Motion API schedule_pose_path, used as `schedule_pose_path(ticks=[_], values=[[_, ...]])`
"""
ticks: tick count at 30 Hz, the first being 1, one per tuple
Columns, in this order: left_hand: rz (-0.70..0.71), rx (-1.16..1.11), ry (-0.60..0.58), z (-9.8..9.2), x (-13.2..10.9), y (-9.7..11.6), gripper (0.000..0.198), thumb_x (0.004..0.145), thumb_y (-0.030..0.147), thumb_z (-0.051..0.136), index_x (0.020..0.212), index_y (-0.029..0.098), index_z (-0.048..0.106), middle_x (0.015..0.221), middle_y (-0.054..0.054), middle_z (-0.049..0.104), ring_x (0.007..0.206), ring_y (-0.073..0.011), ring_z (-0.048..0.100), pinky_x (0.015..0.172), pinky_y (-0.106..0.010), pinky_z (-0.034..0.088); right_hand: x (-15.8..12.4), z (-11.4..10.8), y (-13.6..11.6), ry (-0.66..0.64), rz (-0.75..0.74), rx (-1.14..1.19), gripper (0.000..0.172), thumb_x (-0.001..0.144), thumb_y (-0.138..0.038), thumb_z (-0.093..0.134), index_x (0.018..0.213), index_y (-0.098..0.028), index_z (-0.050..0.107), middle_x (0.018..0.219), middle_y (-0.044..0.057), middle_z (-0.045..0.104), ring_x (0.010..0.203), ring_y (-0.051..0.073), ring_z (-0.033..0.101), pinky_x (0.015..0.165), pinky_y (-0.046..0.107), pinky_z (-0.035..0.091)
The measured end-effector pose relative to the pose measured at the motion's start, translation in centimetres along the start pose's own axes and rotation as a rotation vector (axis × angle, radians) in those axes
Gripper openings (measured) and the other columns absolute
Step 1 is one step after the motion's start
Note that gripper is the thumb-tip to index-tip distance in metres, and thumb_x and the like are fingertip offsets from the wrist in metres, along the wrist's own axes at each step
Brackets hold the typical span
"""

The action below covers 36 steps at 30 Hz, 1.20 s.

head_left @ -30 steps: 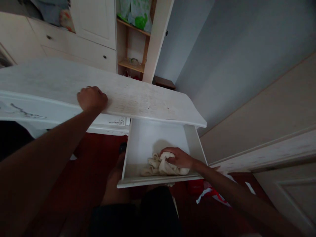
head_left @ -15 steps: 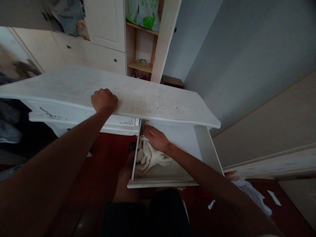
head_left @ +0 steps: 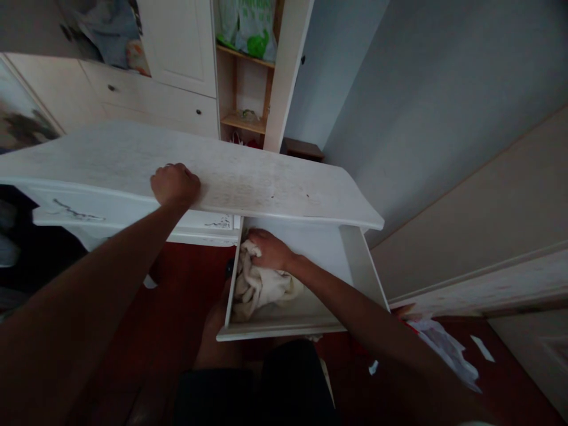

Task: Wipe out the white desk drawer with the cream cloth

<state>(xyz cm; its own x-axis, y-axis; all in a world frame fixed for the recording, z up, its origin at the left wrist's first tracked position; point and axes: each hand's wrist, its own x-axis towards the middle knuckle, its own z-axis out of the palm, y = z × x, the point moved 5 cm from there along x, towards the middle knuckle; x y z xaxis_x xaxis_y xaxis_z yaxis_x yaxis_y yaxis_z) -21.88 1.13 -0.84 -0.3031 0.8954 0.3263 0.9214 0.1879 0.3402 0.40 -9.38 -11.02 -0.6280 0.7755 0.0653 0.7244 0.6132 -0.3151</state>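
Note:
A cream cloth (head_left: pixel 261 288) lies crumpled in the left part of a pulled-out white drawer (head_left: pixel 370 269). My right hand (head_left: pixel 270 249) is inside the drawer, its curled fingers gripping the upper end of the cloth near the left wall. The fingertips are partly hidden by the cloth. On the white desk top (head_left: pixel 248 177) rests my left hand (head_left: pixel 176 184), closed in a fist near the front edge, with nothing seen in it.
Behind the desk stands a white cabinet (head_left: pixel 180 47) with an open door (head_left: pixel 290 65) and shelves holding plastic bags (head_left: pixel 251 29). A grey-blue wall rises at the right. On the red floor lie a plastic bag (head_left: pixel 448 349) and paper scraps. My legs are below the drawer.
My right hand has curled its fingers and bunched up the cloth's upper end. The view has shifted slightly, while my left hand stays in a fist on the desk.

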Motion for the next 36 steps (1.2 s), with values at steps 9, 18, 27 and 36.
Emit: schedule_pose_path(ticks=[9, 18, 27, 36], values=[[-0.006, -0.039, -0.006, -0.2, -0.2, -0.1, 0.053, 0.095, 0.026, 0.037, 0.129, 0.000, 0.068, 0.128, -0.028, 0.066, 0.120, -0.0364, 0.060, 0.096, -0.051, 0.043, -4.4, -2.1, -2.1, 0.089, 0.066, 0.093, 0.042, 0.080, -0.014, 0.067, 0.121, -0.020, 0.065, 0.124, 0.009, 0.070, 0.117, 0.026, 0.064, 0.106, 0.043, 0.048], [-0.013, -0.076, 0.035, 0.2, 0.1, -0.4, 0.052, 0.092, 0.030, 0.041, 0.130, 0.011, 0.071, 0.129, -0.025, 0.067, 0.124, -0.0398, 0.059, 0.099, -0.054, 0.044, -2.6, -4.6, -3.9, 0.366, 0.035, 0.274, 0.048, 0.082, -0.015, 0.067, 0.128, -0.024, 0.061, 0.139, 0.008, 0.065, 0.133, 0.026, 0.057, 0.116, 0.046, 0.041], [-0.017, -0.064, 0.016, 0.2, 0.0, -0.2, 0.051, 0.095, 0.023, 0.039, 0.127, -0.006, 0.066, 0.129, -0.031, 0.065, 0.125, -0.0373, 0.058, 0.102, -0.054, 0.044, -8.3, -3.7, -11.3, -0.102, -0.614, 0.079, 0.025, 0.090, -0.018, 0.070, 0.115, -0.021, 0.068, 0.135, 0.008, 0.069, 0.131, 0.021, 0.056, 0.115, 0.038, 0.043], [-0.094, 0.011, -0.014, 0.0, 0.2, 0.4, 0.048, 0.094, 0.018, 0.041, 0.128, -0.006, 0.065, 0.133, -0.029, 0.064, 0.125, -0.0382, 0.059, 0.103, -0.058, 0.047, -15.6, -6.8, -11.7, -0.117, -0.581, -0.278, 0.016, 0.106, -0.026, 0.054, 0.104, -0.025, 0.070, 0.125, 0.005, 0.071, 0.111, 0.020, 0.060, 0.082, 0.033, 0.050]])
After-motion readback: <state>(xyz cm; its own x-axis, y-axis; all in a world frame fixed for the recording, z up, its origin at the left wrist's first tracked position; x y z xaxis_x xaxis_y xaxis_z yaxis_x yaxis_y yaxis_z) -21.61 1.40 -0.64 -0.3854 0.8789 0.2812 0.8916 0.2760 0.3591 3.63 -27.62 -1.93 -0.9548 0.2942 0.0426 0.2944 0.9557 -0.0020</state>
